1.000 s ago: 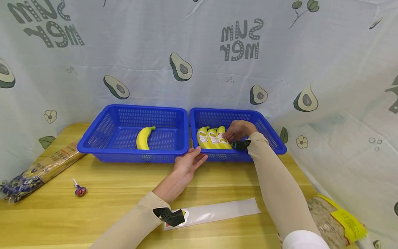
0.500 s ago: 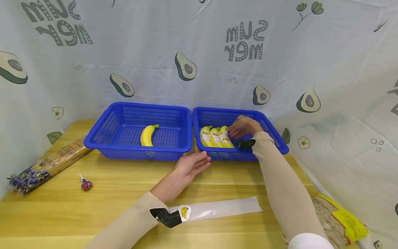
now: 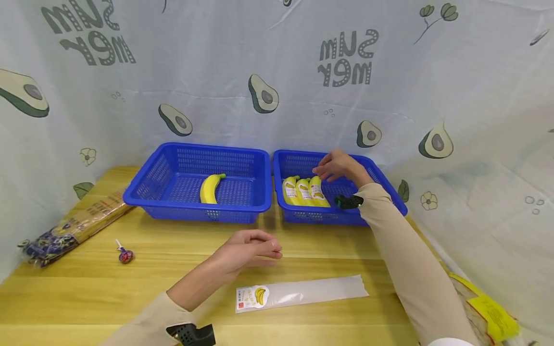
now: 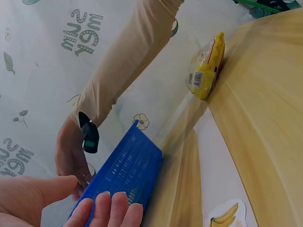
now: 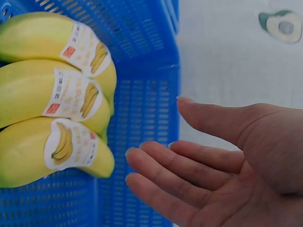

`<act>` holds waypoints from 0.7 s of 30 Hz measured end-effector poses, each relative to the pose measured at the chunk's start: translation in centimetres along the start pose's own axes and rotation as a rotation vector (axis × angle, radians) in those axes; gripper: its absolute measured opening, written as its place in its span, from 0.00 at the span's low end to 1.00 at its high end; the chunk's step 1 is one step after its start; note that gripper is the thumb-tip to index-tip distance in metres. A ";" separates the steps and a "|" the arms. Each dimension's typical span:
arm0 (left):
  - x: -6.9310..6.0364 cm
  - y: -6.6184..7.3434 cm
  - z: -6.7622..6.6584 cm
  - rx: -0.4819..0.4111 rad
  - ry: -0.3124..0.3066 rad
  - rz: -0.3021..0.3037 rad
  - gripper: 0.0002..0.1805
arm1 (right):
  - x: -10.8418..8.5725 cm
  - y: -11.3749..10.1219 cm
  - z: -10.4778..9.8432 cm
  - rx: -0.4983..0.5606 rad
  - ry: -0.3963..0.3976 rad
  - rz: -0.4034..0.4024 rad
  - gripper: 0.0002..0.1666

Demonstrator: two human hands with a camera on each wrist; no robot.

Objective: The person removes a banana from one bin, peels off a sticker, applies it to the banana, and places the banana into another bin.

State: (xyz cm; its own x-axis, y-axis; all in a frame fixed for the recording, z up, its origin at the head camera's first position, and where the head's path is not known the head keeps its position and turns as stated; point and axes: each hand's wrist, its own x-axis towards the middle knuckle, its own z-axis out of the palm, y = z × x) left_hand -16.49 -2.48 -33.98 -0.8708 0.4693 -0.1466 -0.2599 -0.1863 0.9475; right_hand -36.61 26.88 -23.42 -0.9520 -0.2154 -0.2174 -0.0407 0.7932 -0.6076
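Three bananas (image 5: 52, 90) with white labels lie side by side in the right blue basket (image 3: 385, 187). Over that basket hovers my right hand (image 3: 339, 166), apart from the bananas; in the right wrist view its fingers are spread loosely and hold nothing. My left hand (image 3: 244, 252) hangs above the table in front of the baskets, fingers relaxed and slightly bent, nothing in them. Below and right of it lies a long white label strip (image 3: 311, 292) with a banana sticker (image 3: 259, 295) at its left end. A single banana without a label (image 3: 209, 188) rests in the left blue basket (image 3: 147, 202).
A lollipop (image 3: 125, 254) lies on the wooden table (image 3: 151, 298) at the left. Behind it is a long plastic-wrapped package (image 3: 82, 226). A clear and yellow bag (image 3: 493, 312) sits at the right edge. A printed curtain (image 3: 216, 57) stands close behind the baskets.
My left hand has let go of the basket rim and drawn back toward me, left of the strip. My right hand has lifted off the labelled bananas and moved up.
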 end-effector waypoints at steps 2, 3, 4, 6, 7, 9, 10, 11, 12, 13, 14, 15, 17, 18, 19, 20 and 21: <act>-0.7 0.3 -0.9 0.009 0.021 0.012 0.15 | -0.2 -0.4 -0.1 -0.006 0.014 -0.025 0.29; -1.0 0.4 -1.3 0.013 0.031 0.015 0.15 | -0.2 -0.6 -0.1 -0.012 0.024 -0.040 0.28; -1.3 0.6 -1.7 0.016 0.044 0.019 0.15 | -0.3 -0.8 0.0 -0.018 0.034 -0.056 0.27; -1.8 0.9 -2.5 0.019 0.072 0.026 0.15 | -0.4 -1.1 0.1 -0.019 0.056 -0.084 0.25; -2.0 1.1 -2.8 0.018 0.086 0.029 0.16 | -0.5 -1.3 0.1 -0.017 0.069 -0.097 0.25; -2.4 1.3 -3.5 0.016 0.119 0.033 0.17 | -0.5 -1.5 0.2 0.004 0.096 -0.117 0.24; -2.5 1.4 -3.9 0.012 0.139 0.034 0.17 | -0.5 -1.7 0.3 0.021 0.109 -0.125 0.24; -2.6 1.4 -4.3 0.009 0.155 0.034 0.18 | -0.5 -1.8 0.4 0.043 0.126 -0.129 0.24; -2.7 1.4 -4.6 0.004 0.169 0.034 0.19 | -0.5 -1.9 0.6 0.067 0.143 -0.135 0.24; -2.8 1.4 -5.1 -0.003 0.184 0.034 0.19 | -0.4 -2.0 0.7 0.090 0.161 -0.138 0.24; -2.9 1.4 -5.5 -0.011 0.200 0.031 0.20 | -0.4 -2.2 0.8 0.111 0.178 -0.138 0.24; -3.0 1.4 -5.9 -0.022 0.216 0.029 0.20 | -0.3 -2.4 1.0 0.131 0.194 -0.140 0.24; -3.3 1.4 -6.7 -0.048 0.239 0.028 0.20 | -0.3 -2.8 1.3 0.169 0.219 -0.150 0.24; -3.5 1.4 -7.1 -0.063 0.249 0.033 0.20 | -0.2 -3.0 1.5 0.186 0.229 -0.158 0.24; -3.7 1.5 -7.5 -0.079 0.261 0.038 0.19 | -0.2 -3.3 1.6 0.200 0.237 -0.166 0.24; -3.9 1.6 -7.9 -0.093 0.268 0.047 0.19 | -0.2 -3.6 1.8 0.217 0.243 -0.177 0.24; -4.2 1.7 -8.3 -0.105 0.276 0.057 0.17 | -0.1 -3.9 2.0 0.233 0.245 -0.191 0.24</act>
State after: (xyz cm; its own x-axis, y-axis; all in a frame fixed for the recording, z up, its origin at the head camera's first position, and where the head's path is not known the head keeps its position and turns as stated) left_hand -16.78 -11.92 -34.10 -0.9621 0.2054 -0.1793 -0.2364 -0.3008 0.9239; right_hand -35.75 22.68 -22.50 -0.9793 -0.1820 0.0881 -0.1810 0.5948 -0.7832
